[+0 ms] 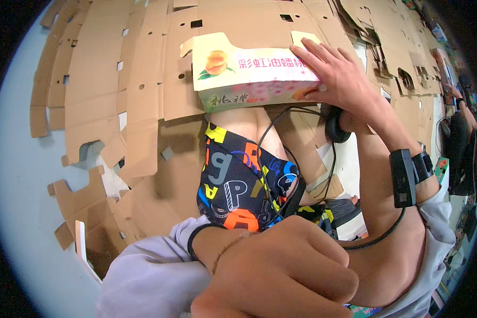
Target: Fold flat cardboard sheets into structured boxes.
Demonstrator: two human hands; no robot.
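The fingers of the right hand [340,78] are spread across the right end of the carton [254,74], their tips lying over the pale upper panel and the thumb low on the shaded, flowered side, so the hand seems to hold that end in a broad clasp. The left hand [281,270] is large in the foreground, well apart from the carton, its fingers folded inward; what lies under them is hidden, so I cannot tell whether they hold anything. The carton, pale yellow and pink with a peach printed on it, lies crosswise just beyond the patterned shorts [238,180], above the bare leg; whether it rests on the leg cannot be told. Its far edge is cut away in the middle, with a small flap out at the left. The step in hand looks like steadying or placing the carton by one end; the next move would seem to call for a second point of support at its free left end, without crushing the thin board. Below the carton, a black cable [267,132] loops over the lap, a possible snag. A black device [403,177] is strapped at the right wrist. Farther out, flattened cardboard [111,79] covers much of the floor [24,175].
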